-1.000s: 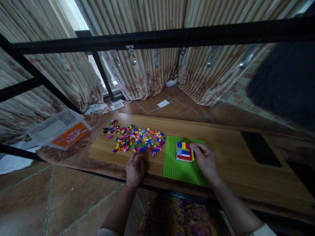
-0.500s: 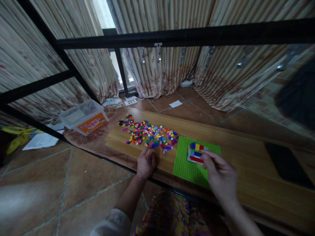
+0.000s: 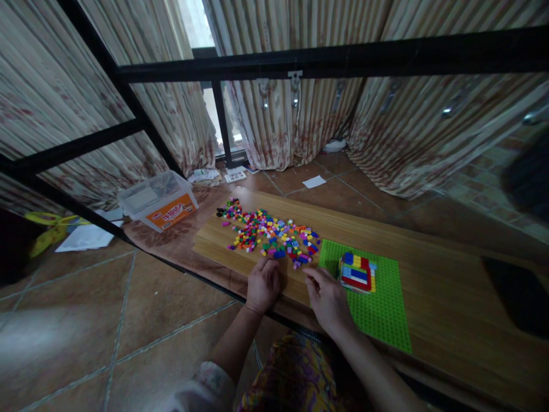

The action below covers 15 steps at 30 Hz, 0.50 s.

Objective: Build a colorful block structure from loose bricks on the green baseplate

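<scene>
While left hand (image 3: 263, 285) curls, right hand (image 3: 329, 298) slants inward

I receive one view, taken from the wearer's head. It faces forward and down over the near edge of the bench (image 3: 441, 274). The left hand (image 3: 262, 285) and right hand (image 3: 329, 300) sit near, below frame centre; curtains (image 3: 300, 120) stand farther off, across the top. I note the bench running obliquely, lower toward the right.
</scene>
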Each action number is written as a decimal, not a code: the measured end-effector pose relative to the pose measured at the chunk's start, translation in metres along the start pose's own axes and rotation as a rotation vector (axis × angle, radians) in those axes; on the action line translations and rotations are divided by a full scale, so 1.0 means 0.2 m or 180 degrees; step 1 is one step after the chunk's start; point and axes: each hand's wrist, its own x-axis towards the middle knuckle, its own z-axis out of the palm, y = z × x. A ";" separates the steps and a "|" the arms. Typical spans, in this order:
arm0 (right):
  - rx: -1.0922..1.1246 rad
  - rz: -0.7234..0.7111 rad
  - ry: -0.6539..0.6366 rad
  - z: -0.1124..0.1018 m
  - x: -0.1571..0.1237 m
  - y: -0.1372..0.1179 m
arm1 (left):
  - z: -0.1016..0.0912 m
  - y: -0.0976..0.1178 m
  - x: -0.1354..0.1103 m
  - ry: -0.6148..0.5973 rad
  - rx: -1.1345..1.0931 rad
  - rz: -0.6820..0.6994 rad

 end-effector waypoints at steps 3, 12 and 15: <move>-0.0147 -0.0130 0.0003 0.03 0.07 0.01 | 0.00 0.00 0.00 0.0003 0.0002 -0.0006; -0.0720 -0.0093 -0.0241 0.11 0.16 0.05 | 0.00 0.00 0.01 0.0012 -0.0049 0.0030; -0.0900 -0.0035 -0.0184 0.12 0.17 0.05 | 0.00 -0.01 0.01 0.0019 -0.0064 0.0052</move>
